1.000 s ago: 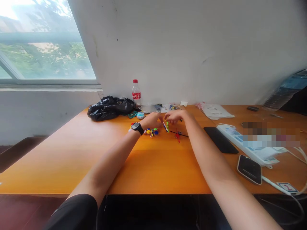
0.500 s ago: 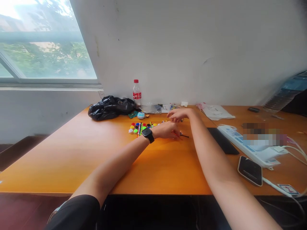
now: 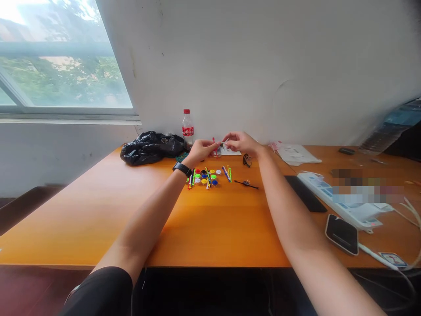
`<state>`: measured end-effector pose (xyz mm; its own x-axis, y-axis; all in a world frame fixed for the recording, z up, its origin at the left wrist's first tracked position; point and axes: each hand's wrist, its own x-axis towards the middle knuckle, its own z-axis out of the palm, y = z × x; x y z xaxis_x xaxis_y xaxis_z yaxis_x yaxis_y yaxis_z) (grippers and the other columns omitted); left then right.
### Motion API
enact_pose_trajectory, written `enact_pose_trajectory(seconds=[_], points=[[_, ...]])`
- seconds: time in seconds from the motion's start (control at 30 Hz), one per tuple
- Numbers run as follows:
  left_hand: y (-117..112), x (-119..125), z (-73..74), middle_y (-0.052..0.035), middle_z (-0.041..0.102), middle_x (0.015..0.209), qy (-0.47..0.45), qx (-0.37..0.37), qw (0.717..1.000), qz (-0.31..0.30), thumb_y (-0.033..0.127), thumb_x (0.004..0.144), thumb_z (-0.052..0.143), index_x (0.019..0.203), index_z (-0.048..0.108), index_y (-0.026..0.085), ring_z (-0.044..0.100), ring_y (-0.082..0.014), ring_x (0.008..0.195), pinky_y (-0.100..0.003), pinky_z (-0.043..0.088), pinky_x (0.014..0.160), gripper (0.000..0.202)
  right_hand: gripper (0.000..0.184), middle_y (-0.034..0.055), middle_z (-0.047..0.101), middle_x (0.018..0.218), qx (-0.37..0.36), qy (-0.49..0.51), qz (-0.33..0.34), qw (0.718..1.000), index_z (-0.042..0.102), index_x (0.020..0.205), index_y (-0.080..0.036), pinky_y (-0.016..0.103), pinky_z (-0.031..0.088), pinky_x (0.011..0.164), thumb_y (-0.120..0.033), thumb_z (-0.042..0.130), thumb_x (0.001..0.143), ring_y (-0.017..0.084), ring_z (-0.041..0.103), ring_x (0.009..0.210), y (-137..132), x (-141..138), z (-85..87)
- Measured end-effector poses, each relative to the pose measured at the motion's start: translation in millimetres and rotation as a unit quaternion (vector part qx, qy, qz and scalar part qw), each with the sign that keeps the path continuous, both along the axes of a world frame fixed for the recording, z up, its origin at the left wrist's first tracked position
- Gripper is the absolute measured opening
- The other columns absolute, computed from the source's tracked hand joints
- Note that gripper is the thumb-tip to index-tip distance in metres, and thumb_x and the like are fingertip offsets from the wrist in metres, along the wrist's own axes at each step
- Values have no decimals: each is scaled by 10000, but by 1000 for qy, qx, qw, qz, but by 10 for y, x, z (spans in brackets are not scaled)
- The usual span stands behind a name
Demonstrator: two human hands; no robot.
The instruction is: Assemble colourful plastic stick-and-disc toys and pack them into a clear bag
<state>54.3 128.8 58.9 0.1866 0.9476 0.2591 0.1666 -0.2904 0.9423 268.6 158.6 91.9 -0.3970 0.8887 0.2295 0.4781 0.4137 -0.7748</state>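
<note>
My left hand, wearing a dark watch, is raised over the back of the table. Its fingers pinch a red arrow-tipped plastic stick held roughly upright. Close beside it on the right, my right hand has its thumb and fingertips together on something small, too tiny to name. Below the hands lie several coloured round plastic pieces with coloured sticks among them. A separate group of sticks lies to the right. Nearer me is a black stick with a small round piece by it.
A black plastic bag and a red-capped bottle stand at the back left. Behind my right wrist lies a white bag. On the right are a power strip, a black pad and a phone-like device with a cable.
Both hands, crossed low over the pieces before, have risen toward the wall and come side by side. My left hand has brought the red stick up, uncovering the pieces on the table.
</note>
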Motion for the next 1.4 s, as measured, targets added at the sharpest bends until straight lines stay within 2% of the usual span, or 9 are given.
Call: enact_pose_trajectory(seconds=[0.1,0.27,0.4,0.53,0.63,0.93,1.13,1.27,1.4], points=[[62,-13,-1,-57,716,727,-76,-65,995,-13,424,860,817,739,718,134,702,-142,722,-221,521,646,330,190,35,703,791,-3,-4,60,998,689,1037,-159,231,487,643,-253,743,881,145,626,703,-66,-178,-12],[76,-24,41,-59,747,824,-103,-51,992,-51,287,806,820,781,770,117,736,-143,812,-247,572,811,178,153,48,735,805,74,-16,-11,997,725,932,-149,245,486,672,-262,755,833,163,646,737,-34,-301,-50],[68,-64,43,-69,757,795,-34,-2,999,-35,396,818,828,871,811,109,718,-154,758,-255,561,749,292,113,54,753,829,93,-22,-7,995,742,875,-155,252,493,696,-239,729,802,182,664,786,-26,-297,-46],[40,-68,44,-88,788,916,-22,16,997,-72,339,854,775,919,813,114,741,-172,844,-250,573,786,238,93,21,691,734,48,-18,-38,998,671,816,-172,227,450,595,-249,719,796,152,614,690,-77,-309,-47],[-6,-66,60,-89,793,958,-2,15,994,-109,280,855,746,974,811,117,743,-172,870,-250,574,804,212,116,11,663,703,10,-3,-18,1000,628,778,-184,226,453,580,-258,717,791,144,595,658,-98,-292,-63],[29,-40,-15,-61,787,808,96,88,990,-55,247,795,751,928,781,129,739,-189,779,-238,542,667,181,159,1,636,681,-66,41,44,996,564,808,-198,227,476,595,-208,719,771,132,592,624,-80,-241,-119],[66,-34,-61,-46,764,773,119,95,987,-47,201,773,730,896,692,149,754,-179,712,-214,510,594,139,124,-20,583,644,-69,-38,-2,997,561,845,-204,206,410,519,-239,676,872,104,488,549,-53,-255,-147],[47,-41,-80,-59,777,861,189,68,968,-147,238,770,769,938,740,152,756,-176,711,-229,518,611,191,45,-9,613,625,-127,-146,-9,981,667,842,-186,229,432,541,-216,700,846,113,528,540,15,-99,-219],[-26,95,-180,-44,772,813,274,116,924,-240,264,708,854,849,764,156,724,-190,755,-240,485,614,199,144,28,650,616,-191,-273,-36,942,654,692,-172,235,492,587,-180,769,778,156,637,620,43,-13,-348]])
